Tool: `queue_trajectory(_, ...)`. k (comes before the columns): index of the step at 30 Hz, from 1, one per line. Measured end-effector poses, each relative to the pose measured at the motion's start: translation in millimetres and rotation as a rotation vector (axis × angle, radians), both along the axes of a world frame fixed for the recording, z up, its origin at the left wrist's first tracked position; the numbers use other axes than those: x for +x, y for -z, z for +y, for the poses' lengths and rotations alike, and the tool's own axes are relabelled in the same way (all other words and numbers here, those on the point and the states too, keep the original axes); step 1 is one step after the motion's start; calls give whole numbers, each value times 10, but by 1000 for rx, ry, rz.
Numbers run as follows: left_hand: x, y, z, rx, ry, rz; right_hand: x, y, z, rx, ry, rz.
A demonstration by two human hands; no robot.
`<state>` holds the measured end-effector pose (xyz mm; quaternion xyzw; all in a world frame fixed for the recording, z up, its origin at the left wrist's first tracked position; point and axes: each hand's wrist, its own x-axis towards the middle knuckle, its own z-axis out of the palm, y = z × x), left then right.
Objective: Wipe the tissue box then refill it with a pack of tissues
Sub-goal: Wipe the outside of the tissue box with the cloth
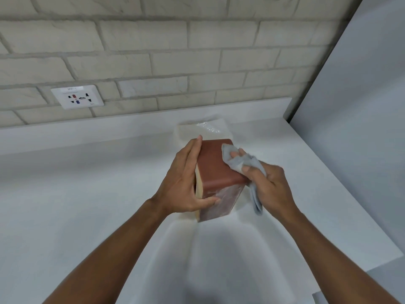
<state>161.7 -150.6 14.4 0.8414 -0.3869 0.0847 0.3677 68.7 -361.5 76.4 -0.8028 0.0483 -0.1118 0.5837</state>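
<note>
One tissue box [215, 167] against grey cloth [228, 155]

The forearms [122, 249] reach in from 7 and 5 o'clock; the left hand [184, 185] grips a reddish-brown rectangular box [217, 165], and the right hand [271, 187] clutches a crumpled grey cloth [238, 161].

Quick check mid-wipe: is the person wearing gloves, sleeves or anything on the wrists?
No. The left hand and right hand are bare, with no gloves. Both forearms are uncovered as far as the frame shows; no sleeve, watch, bracelet or ring is visible.
</note>
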Motion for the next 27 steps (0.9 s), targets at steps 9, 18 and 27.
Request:
queue_trajectory(9,6,-15,-1,-31,26,96,275,-46,-76,-100,17,31)
queue_trajectory(18,-13,2,17,-26,42,55,606,-118,-59,-255,72,97)
queue_trajectory(27,-11,39,9,-30,37,94,96,-20,-220,-476,38,-72)
